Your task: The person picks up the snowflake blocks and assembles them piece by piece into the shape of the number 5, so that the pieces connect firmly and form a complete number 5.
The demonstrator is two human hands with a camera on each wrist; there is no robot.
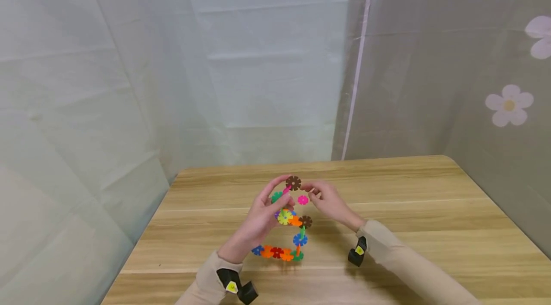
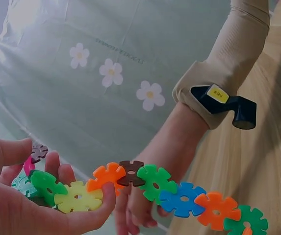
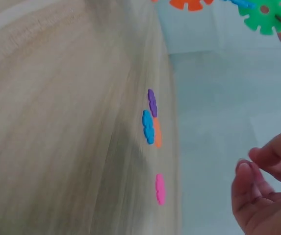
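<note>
On the left of the head view hangs a pale sheet, its folds running down to the wooden surface, which fills the lower part of the frame. A beige left sleeve rises from the bottom edge, with a black device strapped at the cuff. Above it, just left of the lower centre, the left hand pinches the upper part of a chain of flower-shaped discs between thumb and fingers.

The chain curves through the lower centre. Its bottom row reads, left to right, blue, orange, red, orange and green; from the green end it climbs past orange, blue, green and brown, then bends back through orange and yellow to the left hand. A brown disc tops it, just above the left thumb.

Just right of the chain's upper part is a loose pink disc; the right wrist view shows it on the surface, below a blue disc, a purple disc and an orange disc.

Farther right, the right hand has its fingers curled, thumb and fingertips drawn together beside the pink disc.
</note>
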